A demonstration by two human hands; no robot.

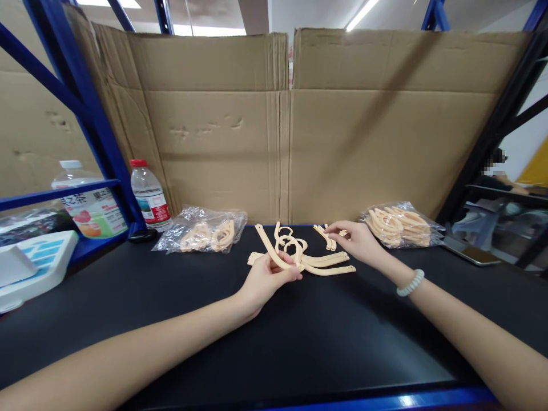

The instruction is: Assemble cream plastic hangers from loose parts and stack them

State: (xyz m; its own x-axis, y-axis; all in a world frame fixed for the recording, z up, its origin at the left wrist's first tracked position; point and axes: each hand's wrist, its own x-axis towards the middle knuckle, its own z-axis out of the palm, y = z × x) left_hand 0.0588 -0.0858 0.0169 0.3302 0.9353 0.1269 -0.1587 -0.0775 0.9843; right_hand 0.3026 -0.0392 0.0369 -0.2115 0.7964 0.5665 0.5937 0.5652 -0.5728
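My left hand (269, 279) is closed around a curved beige hanger arm (269, 245), which tilts up to the left above the table. Just behind and to the right lie more beige hanger arms (327, 261), along with several hook-shaped pieces (296, 242). Farther right, the fingertips of my right hand (353, 240) pinch at a little group of small beige plastic pieces (329, 242). They seem to grip one of these, though the fingers partly hide it. A pale beaded bracelet circles the right wrist.
Clear bags of beige parts lie at the back left (209, 231) and back right (400, 222). A phone (471, 252) rests by the right bag. Bottles (149, 194) and a white device with blue keys (40, 260) stand left. A cardboard wall (222, 142) closes the back.
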